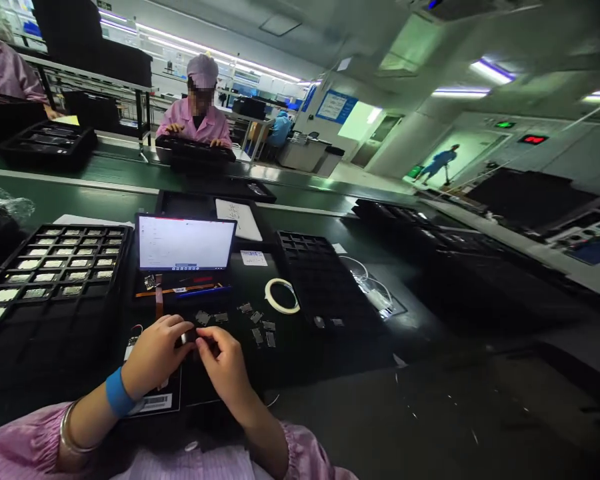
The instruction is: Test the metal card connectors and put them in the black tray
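My left hand (160, 348), with a blue band on its wrist, is closed round a small dark piece (189, 337) with a pale edge. The fingertips of my right hand (225, 363) pinch at the same piece from the other side; its kind is too small to make out. Just beyond my fingers lie several thin grey rectangular parts (257, 317) on the dark work surface. Under my left forearm a flat dark panel with a white barcode label (157, 403) shows in part. A lit tablet screen (186, 243) stands ahead, with flat orange cables (180, 289) and a blue pen-like tool (203, 292) before it.
On the left is a black compartment tray (123, 267) holding several silver modules. A roll of pale tape (282, 296) lies right of the grey parts, beside another black tray (325, 273). A co-worker in pink (195, 120) sits opposite, behind the green conveyor (300, 177).
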`<control>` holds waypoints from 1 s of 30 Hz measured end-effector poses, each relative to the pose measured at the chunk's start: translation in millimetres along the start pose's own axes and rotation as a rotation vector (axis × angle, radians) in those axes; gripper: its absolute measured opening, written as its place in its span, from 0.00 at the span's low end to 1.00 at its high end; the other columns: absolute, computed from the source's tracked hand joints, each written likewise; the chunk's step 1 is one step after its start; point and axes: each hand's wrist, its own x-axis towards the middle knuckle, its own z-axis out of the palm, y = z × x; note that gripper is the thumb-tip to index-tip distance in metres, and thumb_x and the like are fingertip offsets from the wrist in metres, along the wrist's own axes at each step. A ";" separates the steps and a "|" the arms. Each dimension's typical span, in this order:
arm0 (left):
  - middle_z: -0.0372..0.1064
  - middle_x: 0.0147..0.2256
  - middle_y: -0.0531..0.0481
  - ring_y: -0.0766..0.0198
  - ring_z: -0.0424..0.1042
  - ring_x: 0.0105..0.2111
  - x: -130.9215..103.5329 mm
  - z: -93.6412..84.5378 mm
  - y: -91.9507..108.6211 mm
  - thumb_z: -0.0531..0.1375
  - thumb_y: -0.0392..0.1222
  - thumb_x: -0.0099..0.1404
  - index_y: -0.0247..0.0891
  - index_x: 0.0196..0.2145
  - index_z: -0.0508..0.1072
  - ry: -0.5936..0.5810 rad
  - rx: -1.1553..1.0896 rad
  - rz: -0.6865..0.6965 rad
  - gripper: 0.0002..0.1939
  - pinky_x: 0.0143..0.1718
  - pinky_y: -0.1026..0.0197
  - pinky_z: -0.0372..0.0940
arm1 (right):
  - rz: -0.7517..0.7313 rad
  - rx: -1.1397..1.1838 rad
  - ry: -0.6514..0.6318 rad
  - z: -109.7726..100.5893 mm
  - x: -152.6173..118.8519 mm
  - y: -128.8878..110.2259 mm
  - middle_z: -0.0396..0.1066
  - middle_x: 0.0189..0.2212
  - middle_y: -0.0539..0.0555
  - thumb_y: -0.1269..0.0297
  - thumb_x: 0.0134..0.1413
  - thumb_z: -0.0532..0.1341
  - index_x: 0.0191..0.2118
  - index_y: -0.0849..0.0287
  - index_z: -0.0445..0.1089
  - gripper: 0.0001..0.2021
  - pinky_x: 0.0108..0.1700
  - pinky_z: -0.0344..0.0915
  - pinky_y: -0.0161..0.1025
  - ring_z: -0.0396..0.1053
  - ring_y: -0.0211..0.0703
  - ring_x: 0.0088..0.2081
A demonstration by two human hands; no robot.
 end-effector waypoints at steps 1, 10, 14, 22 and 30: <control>0.74 0.40 0.46 0.55 0.72 0.42 0.2 0.5 -0.6 0.61 0.36 0.66 0.38 0.45 0.77 -0.004 -0.002 0.003 0.10 0.45 0.53 0.69 | 0.006 0.006 0.002 0.1 -0.1 -0.2 0.78 0.36 0.54 0.73 0.56 0.59 0.39 0.57 0.75 0.09 0.42 0.73 0.42 0.76 0.47 0.39; 0.74 0.41 0.46 0.54 0.72 0.42 1.1 -0.8 -0.1 0.61 0.38 0.66 0.39 0.44 0.77 -0.025 0.009 -0.007 0.09 0.45 0.52 0.69 | -0.004 0.015 -0.015 -0.4 1.7 2.2 0.78 0.36 0.54 0.73 0.57 0.59 0.40 0.58 0.75 0.09 0.40 0.72 0.41 0.76 0.46 0.38; 0.74 0.41 0.46 0.54 0.72 0.43 1.4 -1.1 0.2 0.62 0.38 0.65 0.39 0.45 0.77 -0.030 0.020 -0.004 0.10 0.45 0.52 0.69 | -0.004 0.009 -0.017 -0.5 1.9 2.4 0.78 0.36 0.54 0.73 0.57 0.59 0.40 0.58 0.75 0.08 0.39 0.71 0.40 0.76 0.46 0.38; 0.73 0.42 0.45 0.54 0.72 0.43 1.9 -0.3 -0.4 0.63 0.36 0.64 0.38 0.45 0.77 -0.039 0.025 -0.007 0.11 0.46 0.52 0.69 | 0.027 0.007 -0.033 -0.5 2.5 3.0 0.77 0.37 0.55 0.72 0.57 0.59 0.43 0.58 0.74 0.10 0.37 0.72 0.39 0.76 0.46 0.38; 0.74 0.41 0.45 0.54 0.72 0.43 2.1 -1.7 -0.2 0.63 0.35 0.64 0.39 0.45 0.77 -0.044 0.014 -0.004 0.11 0.45 0.52 0.69 | 0.038 0.005 -0.062 -0.2 2.6 5.1 0.77 0.37 0.55 0.71 0.57 0.58 0.42 0.58 0.74 0.09 0.41 0.71 0.42 0.75 0.46 0.38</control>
